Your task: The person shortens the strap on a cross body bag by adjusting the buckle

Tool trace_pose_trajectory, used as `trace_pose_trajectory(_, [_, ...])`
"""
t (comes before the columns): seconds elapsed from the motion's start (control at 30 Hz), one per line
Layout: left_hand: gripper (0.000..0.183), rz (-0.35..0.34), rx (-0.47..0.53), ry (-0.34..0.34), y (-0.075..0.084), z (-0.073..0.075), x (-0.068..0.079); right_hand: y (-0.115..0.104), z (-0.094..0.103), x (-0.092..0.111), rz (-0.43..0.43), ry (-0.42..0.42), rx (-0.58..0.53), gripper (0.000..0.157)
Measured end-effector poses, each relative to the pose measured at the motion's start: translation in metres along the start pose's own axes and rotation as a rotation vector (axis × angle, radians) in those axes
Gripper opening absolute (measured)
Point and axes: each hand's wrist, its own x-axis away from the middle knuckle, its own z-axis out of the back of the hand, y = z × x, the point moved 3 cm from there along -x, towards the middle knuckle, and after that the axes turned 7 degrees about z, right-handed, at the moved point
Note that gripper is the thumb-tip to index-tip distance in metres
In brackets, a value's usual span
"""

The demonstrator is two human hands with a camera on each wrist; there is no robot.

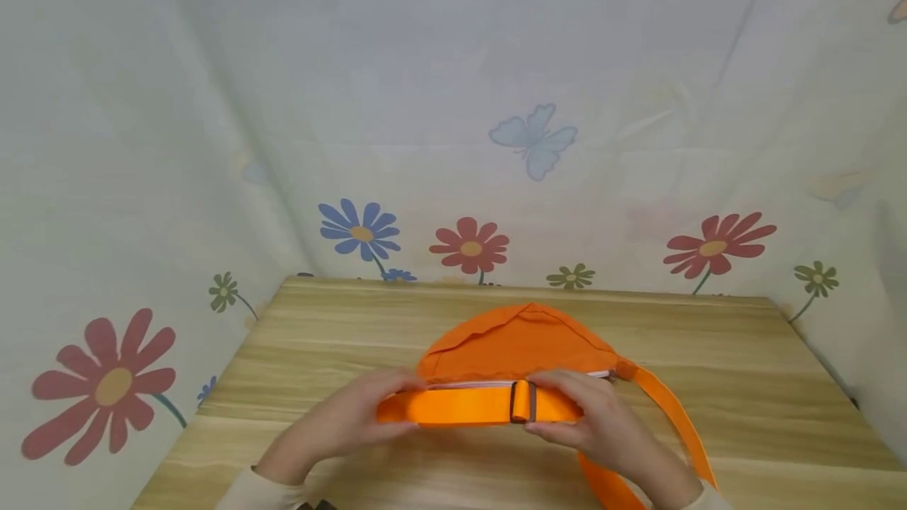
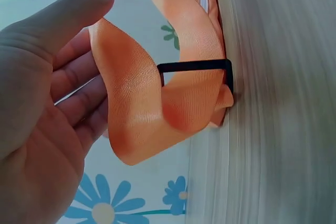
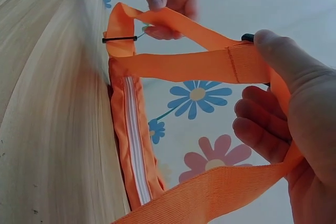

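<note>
Orange bag (image 1: 524,345) sits on the tabletop (image 1: 333,329) just beyond both grips; step in hand looks like adjusting strap length. Left grip (image 1: 357,413) pinches the strap (image 1: 460,408) between thumb and fingers; right grip (image 1: 602,419) has it too, thumb at the black slider (image 1: 515,402), fingers curled behind. Next move probably calls for right steadying the slider while left feeds slack through, no twist.
</note>
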Motion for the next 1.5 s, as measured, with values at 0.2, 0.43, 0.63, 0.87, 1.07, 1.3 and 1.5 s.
trace_pose_trajectory(0.2, [0.038, 0.025, -0.045, -0.022, -0.011, 0.001, 0.003, 0.000, 0.002, 0.001, -0.015, -0.019, -0.021, 0.048])
trace_pose_trajectory(0.43, [0.043, -0.028, -0.131, 0.003, -0.006, -0.017, -0.007, -0.002, 0.000, 0.003, -0.047, 0.007, 0.003, 0.048])
trace_pose_trajectory(0.63, [0.056, -0.093, -0.165, -0.003, 0.024, -0.036, -0.025, -0.005, -0.009, 0.000, -0.043, 0.065, -0.038, 0.046])
trace_pose_trajectory(0.87, [0.068, -0.136, -0.001, 0.031, 0.060, -0.048, -0.040, -0.009, -0.018, -0.006, -0.011, 0.097, -0.097, 0.045])
trace_pose_trajectory(1.07, [0.053, -0.128, 0.075, 0.093, 0.065, -0.051, -0.044, -0.012, -0.020, -0.008, -0.028, 0.051, -0.107, 0.048])
trace_pose_trajectory(1.3, [0.045, -0.141, 0.129, 0.139, 0.057, -0.043, -0.038, -0.009, -0.005, -0.007, -0.086, -0.067, -0.003, 0.047])
trace_pose_trajectory(1.5, [0.039, -0.170, 0.190, 0.128, 0.052, -0.042, -0.038, -0.005, 0.008, -0.002, -0.153, -0.139, -0.053, 0.041])
